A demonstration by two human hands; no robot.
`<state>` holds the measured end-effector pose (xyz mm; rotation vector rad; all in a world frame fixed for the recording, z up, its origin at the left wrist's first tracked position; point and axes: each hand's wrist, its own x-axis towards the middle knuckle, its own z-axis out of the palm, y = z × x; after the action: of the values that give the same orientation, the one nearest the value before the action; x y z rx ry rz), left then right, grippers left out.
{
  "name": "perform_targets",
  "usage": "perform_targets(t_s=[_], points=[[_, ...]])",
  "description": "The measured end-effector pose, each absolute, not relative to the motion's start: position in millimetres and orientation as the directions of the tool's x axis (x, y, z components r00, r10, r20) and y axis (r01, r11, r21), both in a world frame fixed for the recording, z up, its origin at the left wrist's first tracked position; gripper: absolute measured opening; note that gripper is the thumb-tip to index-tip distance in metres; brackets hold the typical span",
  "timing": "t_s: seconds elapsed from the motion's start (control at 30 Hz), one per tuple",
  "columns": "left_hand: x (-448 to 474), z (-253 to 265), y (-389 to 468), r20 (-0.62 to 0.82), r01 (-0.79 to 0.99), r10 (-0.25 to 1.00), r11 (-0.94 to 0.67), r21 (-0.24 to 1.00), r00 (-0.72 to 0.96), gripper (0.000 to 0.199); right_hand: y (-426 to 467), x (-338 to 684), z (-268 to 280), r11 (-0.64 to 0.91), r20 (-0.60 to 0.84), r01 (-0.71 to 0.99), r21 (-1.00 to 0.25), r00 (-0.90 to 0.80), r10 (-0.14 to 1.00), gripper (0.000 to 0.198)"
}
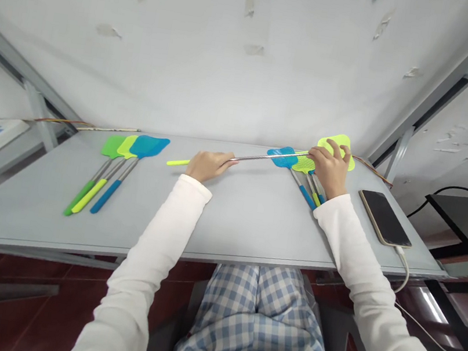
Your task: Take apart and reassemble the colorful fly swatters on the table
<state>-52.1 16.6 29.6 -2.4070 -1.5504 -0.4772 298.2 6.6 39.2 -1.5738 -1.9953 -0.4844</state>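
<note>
A yellow-green fly swatter with a long, extended metal rod is held level between my two hands. My left hand is closed around it where the handle meets the rod, and the handle's end sticks out to the left. At the other end, my right hand pinches the rod close to the swatter's head, with some fingers over the head. Under the right hand lie a blue fly swatter and a yellow-green one, plus another blue handle; the hand partly hides them.
On the left of the grey table lie a green swatter, a yellow-green swatter and a blue swatter. A phone with a white cable lies at the right. The wall rises behind.
</note>
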Motion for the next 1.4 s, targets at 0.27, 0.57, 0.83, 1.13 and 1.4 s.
perform_targets(t_s=[0.27,0.57,0.83,1.13,1.4], points=[[-76.3,32.7,24.4,0.461,0.918,0.837,-0.382,0.104,0.296,0.036,9.8,309.3,38.9,0.18,0.629,0.983,-0.022,-0.126,0.767,0.027],[-104.9,18.7,44.6,0.549,0.884,0.748,-0.466,0.033,0.374,0.042,4.3,318.3,30.1,0.026,0.652,0.998,0.049,-0.052,0.756,0.028],[-99.9,19.1,38.8,0.654,0.867,0.631,-0.493,-0.077,0.417,0.047,11.9,327.4,21.8,-0.187,0.604,0.969,-0.16,0.246,0.758,0.089],[-106.0,17.4,42.0,0.673,0.864,0.619,-0.5,-0.059,0.404,0.047,17.4,330.7,15.7,-0.068,0.487,0.905,-0.42,0.288,0.825,0.083],[-126.5,11.0,48.9,0.682,0.87,0.617,-0.49,-0.056,0.392,0.044,32.5,344.1,6.9,0.222,0.609,0.816,-0.534,0.189,0.77,0.107]])
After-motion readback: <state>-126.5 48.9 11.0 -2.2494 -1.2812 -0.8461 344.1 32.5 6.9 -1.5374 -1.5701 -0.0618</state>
